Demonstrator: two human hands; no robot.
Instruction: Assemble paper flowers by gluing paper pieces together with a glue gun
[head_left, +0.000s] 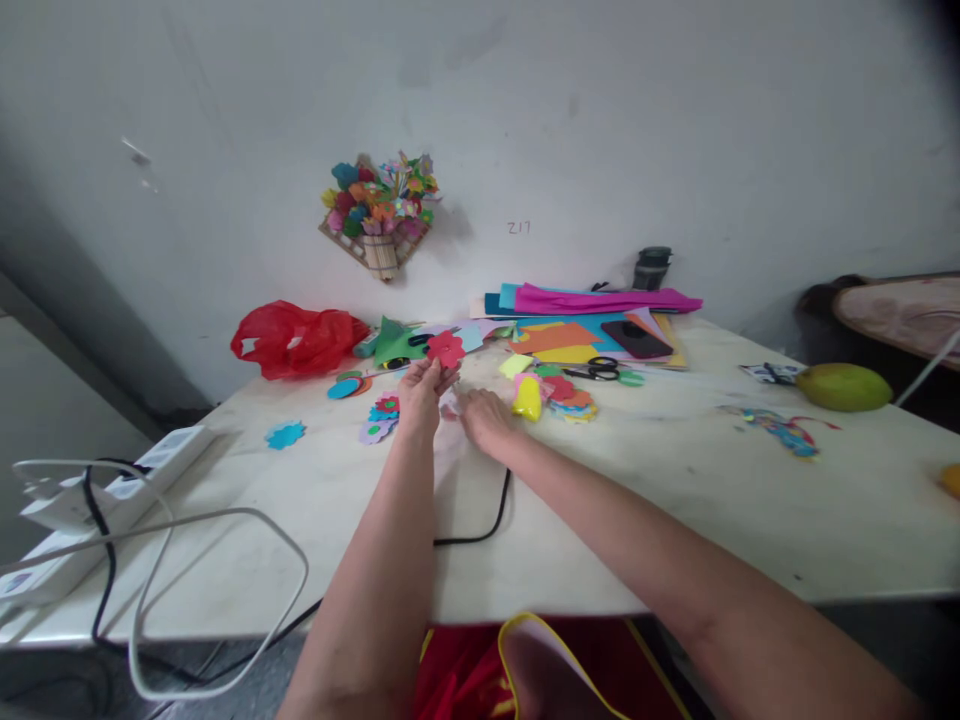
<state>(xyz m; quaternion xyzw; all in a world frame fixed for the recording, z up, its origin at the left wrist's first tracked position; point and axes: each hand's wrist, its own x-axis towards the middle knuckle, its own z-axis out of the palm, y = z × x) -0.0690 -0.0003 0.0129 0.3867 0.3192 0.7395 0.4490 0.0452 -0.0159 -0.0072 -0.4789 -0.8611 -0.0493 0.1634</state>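
My left hand [420,393] pinches a red flower cutout [446,349] and holds it up over the middle of the table. Close beside it, my right hand [487,422] is low at the tabletop with its fingers curled, next to a small pale, whitish thing [451,404]; what the fingers grip is hidden. A black cord [501,502] runs down from below the right wrist. Left of my left hand lie flower cutouts [376,430] in lilac, blue and red. A yellow packet [528,398] and a stack of coloured cutouts [574,403] lie right of my right hand.
Black scissors [600,368], a phone [636,339] and coloured sheets [559,340] lie at the back. A red plastic bag [296,338] sits back left. A power strip [161,460] with loose cables lines the left edge. A green-yellow fruit [844,387] is at right.
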